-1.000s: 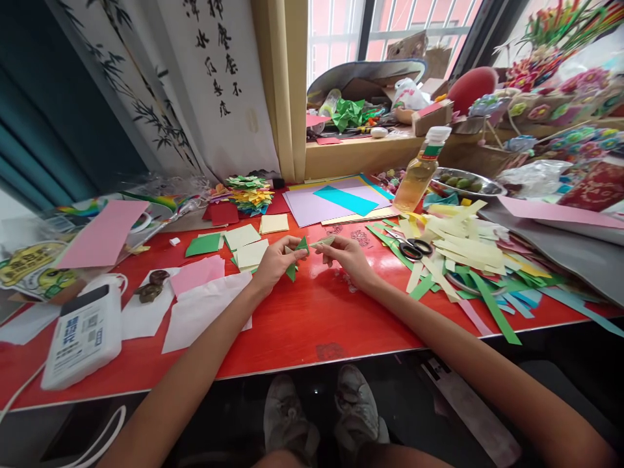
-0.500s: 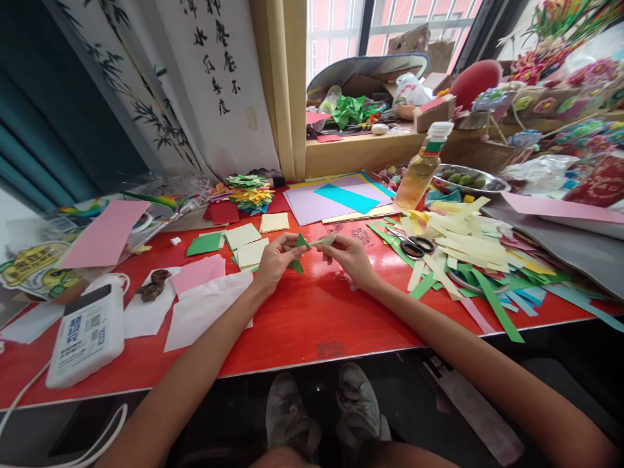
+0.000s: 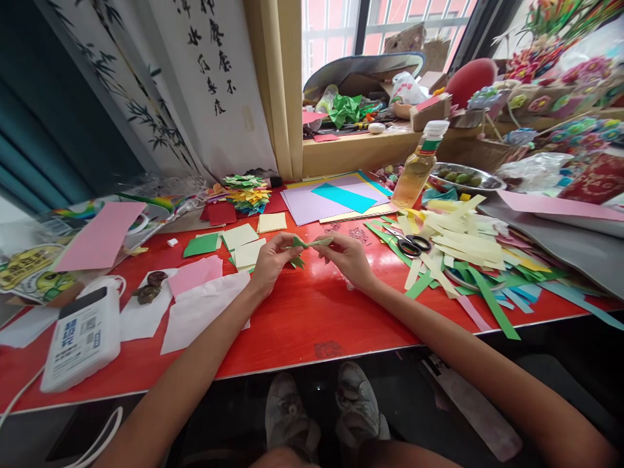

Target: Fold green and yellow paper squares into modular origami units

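Both my hands hold one small folded paper piece (image 3: 303,245), green with a pale yellow tip, just above the red table (image 3: 302,325). My left hand (image 3: 271,261) pinches its green left part. My right hand (image 3: 347,258) pinches the pale right end between thumb and fingers. Loose pale yellow and green paper squares (image 3: 242,244) lie just left of my left hand. Black-handled scissors (image 3: 411,244) rest on the table right of my right hand.
A heap of yellow and green paper strips (image 3: 463,247) covers the right side. A bottle of yellow liquid (image 3: 418,168) stands behind it. Lilac and blue sheets (image 3: 336,198) lie at the back. A white box (image 3: 82,337) and pink paper (image 3: 195,276) sit at the left.
The folded piece has turned flatter and lies more level between my hands. Both hands stay in nearly the same spot; the view shifted slightly.
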Demonstrator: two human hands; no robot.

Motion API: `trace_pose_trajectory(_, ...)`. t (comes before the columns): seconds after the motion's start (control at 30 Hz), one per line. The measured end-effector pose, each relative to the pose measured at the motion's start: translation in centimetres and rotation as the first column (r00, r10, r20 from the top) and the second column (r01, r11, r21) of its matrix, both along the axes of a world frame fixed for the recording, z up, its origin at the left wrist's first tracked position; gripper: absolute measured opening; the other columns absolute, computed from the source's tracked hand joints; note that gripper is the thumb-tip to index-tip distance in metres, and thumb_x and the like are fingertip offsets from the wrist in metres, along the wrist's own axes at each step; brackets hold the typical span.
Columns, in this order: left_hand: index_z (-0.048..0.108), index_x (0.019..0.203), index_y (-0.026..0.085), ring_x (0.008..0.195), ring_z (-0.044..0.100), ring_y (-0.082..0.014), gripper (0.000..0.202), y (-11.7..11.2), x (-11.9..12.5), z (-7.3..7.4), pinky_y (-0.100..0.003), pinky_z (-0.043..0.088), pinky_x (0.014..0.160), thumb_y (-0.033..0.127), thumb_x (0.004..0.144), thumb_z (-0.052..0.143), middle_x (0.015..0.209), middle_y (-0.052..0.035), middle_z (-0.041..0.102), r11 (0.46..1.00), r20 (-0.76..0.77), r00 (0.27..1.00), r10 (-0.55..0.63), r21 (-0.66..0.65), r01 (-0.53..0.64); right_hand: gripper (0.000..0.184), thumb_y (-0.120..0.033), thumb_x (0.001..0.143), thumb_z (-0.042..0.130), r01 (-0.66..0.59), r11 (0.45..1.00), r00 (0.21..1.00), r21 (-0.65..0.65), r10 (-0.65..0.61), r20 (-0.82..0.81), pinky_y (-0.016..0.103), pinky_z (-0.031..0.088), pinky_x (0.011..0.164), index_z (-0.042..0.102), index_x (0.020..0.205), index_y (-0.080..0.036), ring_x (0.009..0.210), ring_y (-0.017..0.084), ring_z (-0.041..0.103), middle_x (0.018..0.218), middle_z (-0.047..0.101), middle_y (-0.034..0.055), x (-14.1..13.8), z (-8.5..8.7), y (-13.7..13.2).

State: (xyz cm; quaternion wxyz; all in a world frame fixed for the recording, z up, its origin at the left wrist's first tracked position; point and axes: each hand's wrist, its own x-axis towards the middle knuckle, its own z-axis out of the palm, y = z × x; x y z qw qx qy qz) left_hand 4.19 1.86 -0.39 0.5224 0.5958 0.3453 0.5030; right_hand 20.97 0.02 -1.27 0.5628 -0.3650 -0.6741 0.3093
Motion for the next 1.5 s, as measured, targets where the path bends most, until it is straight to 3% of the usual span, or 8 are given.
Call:
trace_pose_trajectory(0.63,0.058,0.080,0.017,0.059,0.057,-0.0102,0.021,-0.25,0.13,0.21,-0.023,0.049,0.050,0.027,0.064,0.067,0.075,0.0010,0.058,0.999,0.036,0.999,-0.024,0.024,0.023,0.016,-0.027,0.081,0.051,0.070,0.988,0.984,0.134,-0.091,0.155,0.025,0.046,0.057,0.064,0.086,-0.018,0.065,0.011,0.053,0.079,0.059,0.0036,0.33,0.48,-0.26)
trace_pose_trajectory(1.0,0.058,0.078,0.017,0.060,0.055,-0.0100,0.019,-0.25,0.36,0.23,-0.023,0.049,0.054,0.025,0.063,0.067,0.073,0.0009,0.057,0.999,0.067,0.998,-0.003,0.033,0.000,0.018,-0.030,0.081,0.050,0.059,0.991,0.983,0.117,-0.079,0.167,0.025,0.046,0.056,0.064,0.085,-0.020,0.064,0.012,0.053,0.079,0.059,0.0037,0.43,0.54,-0.25)
trace_pose_trajectory(1.3,0.059,0.079,0.016,0.066,0.057,-0.0124,0.023,-0.27,0.05,0.27,-0.023,0.049,0.052,0.029,0.063,0.068,0.077,-0.0010,0.061,1.000,-0.030,1.000,-0.006,0.001,0.006,0.022,-0.036,0.080,0.051,0.044,0.997,0.988,0.068,-0.054,0.145,0.024,0.044,0.052,0.065,0.084,-0.020,0.057,0.010,0.050,0.078,0.060,0.0036,0.35,0.60,-0.37)
trace_pose_trajectory(1.5,0.060,0.082,0.016,0.069,0.058,-0.0141,0.021,-0.50,0.11,0.34,-0.024,0.051,0.058,0.030,0.067,0.065,0.075,-0.0032,0.063,0.999,-0.093,0.994,-0.049,0.019,0.051,0.024,-0.038,0.079,0.052,-0.017,1.000,0.997,-0.001,0.017,0.079,0.023,0.044,0.048,0.065,0.079,-0.018,0.055,0.009,0.050,0.079,0.061,0.0042,0.24,0.44,-0.43)
